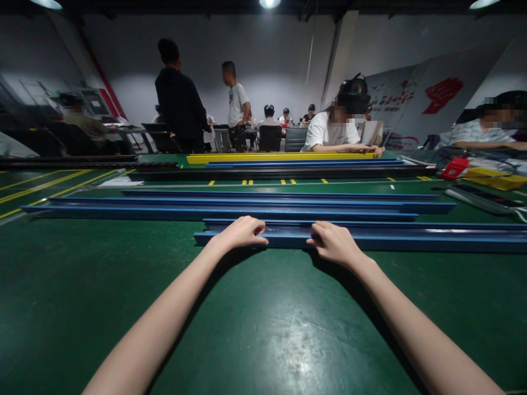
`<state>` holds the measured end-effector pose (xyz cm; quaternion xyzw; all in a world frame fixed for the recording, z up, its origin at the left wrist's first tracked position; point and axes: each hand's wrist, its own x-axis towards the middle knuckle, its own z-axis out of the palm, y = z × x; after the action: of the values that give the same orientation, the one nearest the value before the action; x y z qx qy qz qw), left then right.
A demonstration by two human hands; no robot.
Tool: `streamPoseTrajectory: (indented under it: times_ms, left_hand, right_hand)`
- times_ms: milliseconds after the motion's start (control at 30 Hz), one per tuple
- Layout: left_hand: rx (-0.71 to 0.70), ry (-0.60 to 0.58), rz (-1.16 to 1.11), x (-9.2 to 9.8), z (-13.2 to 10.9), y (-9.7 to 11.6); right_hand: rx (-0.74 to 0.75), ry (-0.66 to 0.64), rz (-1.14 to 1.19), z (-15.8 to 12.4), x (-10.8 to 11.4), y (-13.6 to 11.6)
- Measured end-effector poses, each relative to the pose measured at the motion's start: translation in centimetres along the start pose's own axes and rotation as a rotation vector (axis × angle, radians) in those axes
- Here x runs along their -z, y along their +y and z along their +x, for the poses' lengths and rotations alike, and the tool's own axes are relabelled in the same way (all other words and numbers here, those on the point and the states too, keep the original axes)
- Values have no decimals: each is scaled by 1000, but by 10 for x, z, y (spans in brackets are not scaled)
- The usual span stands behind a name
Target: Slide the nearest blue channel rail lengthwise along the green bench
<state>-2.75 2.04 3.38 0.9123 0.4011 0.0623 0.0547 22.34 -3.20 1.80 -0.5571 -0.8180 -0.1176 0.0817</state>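
A long blue channel [411, 241] lies across the green table [255, 318], its left end near the middle and its right end running out of view. My left hand [244, 231] grips its near wall close to the left end, fingers curled inside and thumb at the front. Farther right, my right hand [332, 241] is closed on the same channel in the same way. Just behind, more blue channels [164, 208] lie roughly parallel, reaching farther left.
Beyond lie a black profile [288, 173] and a yellow profile [280, 158], whose right end a seated person's hands touch. A phone-like device [486, 198] and a red object [454, 168] are at right. Several people sit or stand behind.
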Motion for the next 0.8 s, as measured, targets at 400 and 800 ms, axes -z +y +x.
streamPoseTrajectory:
  times_ms: [400, 800]
  left_hand:
    - [-25, -10, 156, -1, 0, 3]
    - [33, 108, 188, -17, -7, -5]
  right_hand:
    - [12, 7, 25, -2, -2, 6]
    - [33, -32, 90, 0, -1, 10]
